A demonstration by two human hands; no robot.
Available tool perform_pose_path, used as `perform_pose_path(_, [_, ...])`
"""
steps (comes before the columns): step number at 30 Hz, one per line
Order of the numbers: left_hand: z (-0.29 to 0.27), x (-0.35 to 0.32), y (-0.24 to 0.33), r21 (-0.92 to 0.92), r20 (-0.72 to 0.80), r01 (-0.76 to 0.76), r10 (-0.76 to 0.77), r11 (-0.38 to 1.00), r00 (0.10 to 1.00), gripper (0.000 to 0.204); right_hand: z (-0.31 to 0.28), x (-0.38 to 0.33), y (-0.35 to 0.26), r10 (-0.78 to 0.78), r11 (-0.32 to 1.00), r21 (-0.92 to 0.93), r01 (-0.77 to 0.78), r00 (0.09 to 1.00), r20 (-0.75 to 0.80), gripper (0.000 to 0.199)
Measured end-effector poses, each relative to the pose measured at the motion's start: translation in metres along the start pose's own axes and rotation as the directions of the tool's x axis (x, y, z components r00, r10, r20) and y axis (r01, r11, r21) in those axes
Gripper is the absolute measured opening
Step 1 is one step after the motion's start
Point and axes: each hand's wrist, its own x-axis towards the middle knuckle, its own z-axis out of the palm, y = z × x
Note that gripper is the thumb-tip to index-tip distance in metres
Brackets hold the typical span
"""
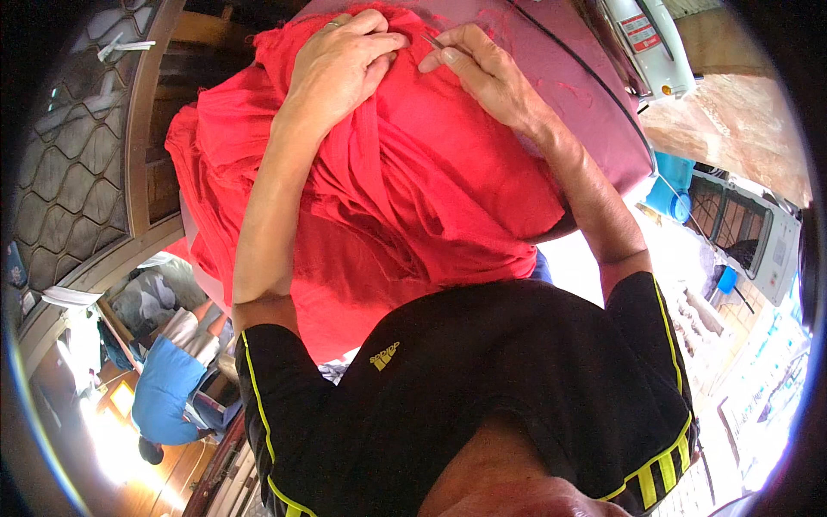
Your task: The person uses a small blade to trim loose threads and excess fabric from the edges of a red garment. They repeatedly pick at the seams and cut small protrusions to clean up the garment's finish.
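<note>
From where I stand, the cloth (pixel 482 164) is heaped from 12 o'clock down to the middle of the view, over the table (pixel 624 142) and spilling off its near edge toward 6. It looks soft and limp, light in any one fold yet probably a drag in bulk; the frayed edge near 11 would likely shed threads if tugged. I'd hold it flat close to the work and pinch a single layer, with the loose weight supported.

The left hand (pixel 349 65), just left of 12, lies on the cloth with fingers curled; whether they grip a fold I can't tell. The right hand (pixel 487 73), just past 12, is narrowed, thumb and forefinger on a thin tool (pixel 432 41).

Bare tabletop opens toward 2, but the cord (pixel 594 73) crosses it and the machine (pixel 650 43) stands beyond, so a wide sweep there could snag.
</note>
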Motion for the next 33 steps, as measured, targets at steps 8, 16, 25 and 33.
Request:
perform_pose_path(8, [-0.004,0.003,0.013,0.116,0.009,0.11,-0.111,0.987,0.994,0.008,0.002,-0.001,0.004,-0.132,0.965,-0.226,0.134,0.991,0.023,0.023])
perform_pose_path(16, [0.006,-0.002,-0.001,-0.029,-0.09,0.077,-0.079,0.997,0.993,0.006,0.002,0.004,0.005,-0.104,0.942,-0.318,0.104,0.994,0.015,0.024])
perform_pose_path(25, [0.009,0.004,0.003,0.147,0.027,0.111,-0.116,0.983,0.993,0.012,0.0,0.005,0.011,-0.12,0.953,-0.277,0.127,0.992,0.043,0.028])
perform_pose_path(33, [0.007,-0.002,-0.001,-0.023,-0.032,0.129,-0.129,0.991,0.991,0.011,0.009,0.011,-0.009,-0.089,0.828,-0.549,0.118,0.993,0.079,0.022])
